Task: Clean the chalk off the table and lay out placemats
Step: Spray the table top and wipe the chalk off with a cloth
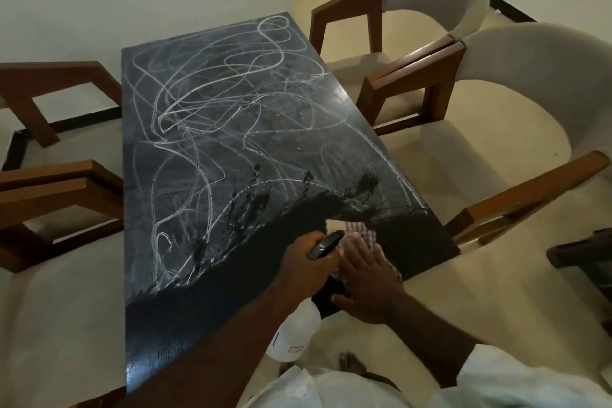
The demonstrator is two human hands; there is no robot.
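- Table [414,242]: long, black, set with one short end nearest the person.
- Chairs: two along the right side [516,53], two along the left [49,189].
- Chalk [205,103]: white scribbles cover the far and middle parts of the top; the near end is wiped dark, with wet splashes at the border.
- Bottle [294,331]: white sprayer, held over the near edge, its black nozzle pointing across the table.
- Cloth [362,228]: checked, lying on the wiped near-right part.
- Right hand [364,278]: flat, fingers spread, pressing the cloth.
- Left hand [304,258]: wrapped round the bottle's trigger head.
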